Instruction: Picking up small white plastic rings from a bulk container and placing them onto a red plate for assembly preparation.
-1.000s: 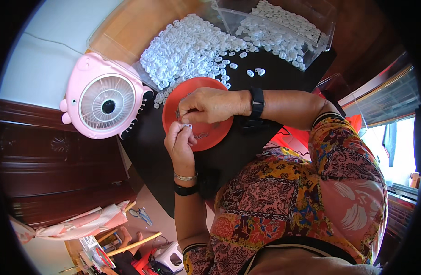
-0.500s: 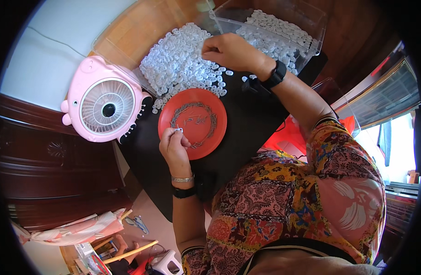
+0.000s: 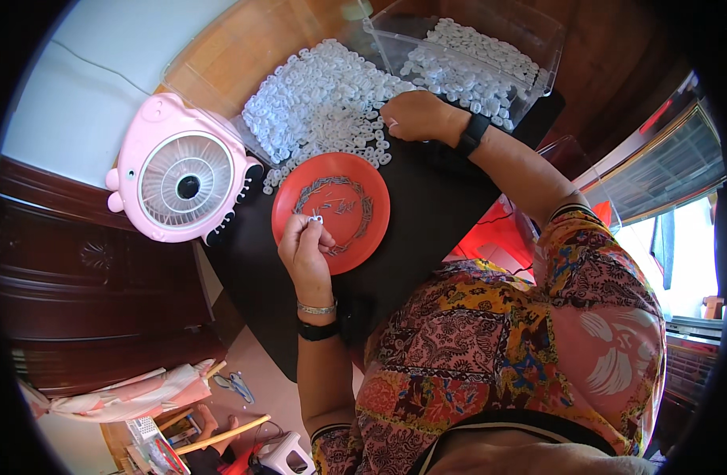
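Over the left rim of a red round plate, my left hand pinches a small white plastic piece with holes; thin pins seem to stick up from it. Many thin grey metal pins lie in a ring on the plate, with a few loose in its middle. My right hand is at the right edge of a heap of white oval two-holed pieces. Its fingers are curled and point left; a whitish spot shows at the fingertips, too small to name.
A pink animal-shaped fan stands left of the plate. Behind the right hand is a clear plastic box with more white pieces. All rest on a black table. Beyond its near left side, a white stool and another person's legs show on the floor.
My right hand has moved from above the heap to the right and nearer, uncovering more white pieces. My left hand has shifted slightly right, and its white piece shows more clearly.
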`<state>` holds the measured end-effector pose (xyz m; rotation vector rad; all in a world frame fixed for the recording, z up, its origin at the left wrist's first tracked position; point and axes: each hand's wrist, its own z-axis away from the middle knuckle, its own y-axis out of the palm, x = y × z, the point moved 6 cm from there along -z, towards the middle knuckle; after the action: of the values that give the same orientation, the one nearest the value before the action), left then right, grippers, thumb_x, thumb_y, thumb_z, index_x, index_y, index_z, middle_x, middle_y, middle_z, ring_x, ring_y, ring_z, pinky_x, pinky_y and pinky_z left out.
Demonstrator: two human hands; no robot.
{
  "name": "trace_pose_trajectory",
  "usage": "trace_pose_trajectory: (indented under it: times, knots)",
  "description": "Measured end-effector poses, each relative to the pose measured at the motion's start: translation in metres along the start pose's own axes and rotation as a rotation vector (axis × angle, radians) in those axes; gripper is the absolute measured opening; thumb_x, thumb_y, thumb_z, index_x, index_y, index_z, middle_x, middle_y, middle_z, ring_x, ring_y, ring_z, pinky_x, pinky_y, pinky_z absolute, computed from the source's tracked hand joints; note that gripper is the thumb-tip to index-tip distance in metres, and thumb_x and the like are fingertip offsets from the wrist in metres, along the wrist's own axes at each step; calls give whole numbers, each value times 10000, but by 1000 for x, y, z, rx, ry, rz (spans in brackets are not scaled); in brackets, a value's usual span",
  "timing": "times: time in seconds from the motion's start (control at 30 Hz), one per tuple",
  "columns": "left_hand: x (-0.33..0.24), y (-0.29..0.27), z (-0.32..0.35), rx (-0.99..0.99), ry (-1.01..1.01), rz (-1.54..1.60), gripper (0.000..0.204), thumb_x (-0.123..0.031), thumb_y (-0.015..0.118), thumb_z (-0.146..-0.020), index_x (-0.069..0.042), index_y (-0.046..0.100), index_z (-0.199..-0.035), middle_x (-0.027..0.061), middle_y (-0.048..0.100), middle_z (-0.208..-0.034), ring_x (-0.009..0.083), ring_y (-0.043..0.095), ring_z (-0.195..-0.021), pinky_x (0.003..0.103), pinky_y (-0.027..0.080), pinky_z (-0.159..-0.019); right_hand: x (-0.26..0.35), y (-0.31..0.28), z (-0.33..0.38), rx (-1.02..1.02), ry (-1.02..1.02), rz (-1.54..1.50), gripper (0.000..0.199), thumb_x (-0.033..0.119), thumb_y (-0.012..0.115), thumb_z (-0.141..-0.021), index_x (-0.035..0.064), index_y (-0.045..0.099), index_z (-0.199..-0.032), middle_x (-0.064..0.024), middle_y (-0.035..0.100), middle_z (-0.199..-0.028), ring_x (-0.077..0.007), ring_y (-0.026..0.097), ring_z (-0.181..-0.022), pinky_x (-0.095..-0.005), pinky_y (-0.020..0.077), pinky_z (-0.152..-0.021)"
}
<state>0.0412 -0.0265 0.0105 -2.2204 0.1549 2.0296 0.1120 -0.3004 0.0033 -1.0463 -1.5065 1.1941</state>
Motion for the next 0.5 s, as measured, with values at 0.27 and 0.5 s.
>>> trace_pose_trajectory:
  times: [0.27,0.5]
  knots:
    - [-8,3,3,15,43,42,123,-81,483,-866,-17,522,-769,42,565,-620,93,516,-555,216,394,-532,38,-26,-4,-50,-205,-670,199,229,632,-842,42,666,-900,-63,652,-751,-160,597,-676,-302,473,-648]
    - [-14,2,3,39,100,169,132,-105,449,-880,-13,507,-806,91,588,-694,148,563,-614,236,425,-572,120,-16,-6,327,-238,-1311,179,141,607,-894,25,652,-1023,21,626,-782,-39,545,-674,-198,463,-621]
